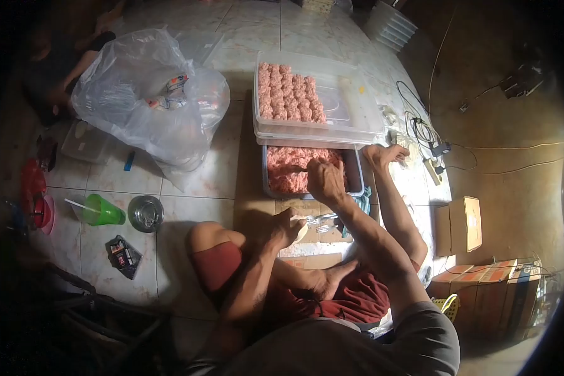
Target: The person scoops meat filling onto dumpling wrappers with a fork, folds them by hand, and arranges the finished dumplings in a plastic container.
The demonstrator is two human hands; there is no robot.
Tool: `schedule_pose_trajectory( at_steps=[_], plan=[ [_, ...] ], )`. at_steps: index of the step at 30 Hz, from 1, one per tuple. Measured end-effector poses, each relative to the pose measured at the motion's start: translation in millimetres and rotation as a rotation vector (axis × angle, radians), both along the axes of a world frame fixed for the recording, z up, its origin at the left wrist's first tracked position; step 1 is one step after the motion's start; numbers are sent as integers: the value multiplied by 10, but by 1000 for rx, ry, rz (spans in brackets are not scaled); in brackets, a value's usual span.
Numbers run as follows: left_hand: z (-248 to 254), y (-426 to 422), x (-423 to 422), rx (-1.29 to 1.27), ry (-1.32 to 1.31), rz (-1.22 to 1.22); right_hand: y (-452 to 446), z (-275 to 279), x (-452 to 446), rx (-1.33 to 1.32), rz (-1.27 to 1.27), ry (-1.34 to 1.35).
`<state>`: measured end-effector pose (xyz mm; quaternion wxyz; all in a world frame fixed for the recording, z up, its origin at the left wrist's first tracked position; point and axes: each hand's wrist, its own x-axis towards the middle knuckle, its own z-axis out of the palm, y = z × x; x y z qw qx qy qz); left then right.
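Note:
Pinkish minced meat [288, 178] fills a grey-blue tub [358, 175] in front of me. Over its right part is my right hand [327, 182], closed around a thin dark-looking utensil [299, 169] whose end reaches into the meat; its kind is unclear. Lower and to the left, my left hand [286, 228] is closed on a pale, round-edged thing [301, 230], mostly covered by the fingers. Silvery forks [323, 219] lie just right of that hand. Behind the tub, a clear plastic box [319, 130] holds rows of meat balls [291, 94], with its right side bare.
A large plastic bag [150, 94] rests on the tiles at left. Nearer are a green cup [103, 210], a metal bowl [146, 214] and a dark ashtray-like dish [125, 257]. Cables and a power strip [432, 170] run along the right. Another person's arm [78, 69] shows at upper left.

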<state>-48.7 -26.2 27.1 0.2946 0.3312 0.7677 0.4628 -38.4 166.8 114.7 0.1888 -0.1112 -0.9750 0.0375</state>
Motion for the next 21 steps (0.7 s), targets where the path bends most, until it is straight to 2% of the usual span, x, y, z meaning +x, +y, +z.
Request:
schedule_pose_trajectory(
  at_steps=[1, 3, 5, 7, 8, 9, 10, 11, 12, 13, 14, 15, 16, 17, 19, 20, 21],
  plan=[
    [123, 8, -23, -51, -18, -4, 6, -36, -40, -3, 0, 3],
    [32, 35, -24, 11, 7, 2, 9, -80, -208, -86, -141, -1],
    [39, -13, -23, -89, 81, -49, -74, -130, -358, -72, -126, 63],
    [-8, -20, -47, -59, 35, -47, -155, -231, -561, 36, -167, -93],
    [-69, -14, -60, -32, -7, -51, -120, -436, -669, 104, -101, -43],
    [-124, -2, -64, -5, -48, -56, -216, -339, -758, 102, -101, -44],
    [-173, 20, -57, -5, -46, -54, -308, -230, -862, -37, -163, -215],
    [-248, 29, -29, -4, 7, -7, -247, -385, -904, 51, -54, -230],
    [-139, -10, -7, -7, 57, 38, -244, -408, -938, 141, 54, -237],
    [-24, -51, -14, -10, 58, 36, -177, -404, -848, 138, 52, -236],
    [501, -118, -61, -171, 126, -32, -196, -137, -711, 35, 142, -240],
    [643, -107, -86, -246, 163, -60, -149, 55, -609, -61, 233, -241],
    [785, -95, -111, -319, 202, -92, 30, -13, -538, -59, 276, -315],
    [733, -70, -98, -253, 137, -68, 137, -27, -428, -56, 274, -314],
    [654, -42, -87, -191, 73, -50, 241, -56, -182, -298, 368, -136],
    [619, -44, -95, -158, -35, -94, 231, -8, -68, -250, 477, 159],
    [557, -44, -113, -125, -143, -136, 193, 133, 34, -249, 474, 161]
  ],
)
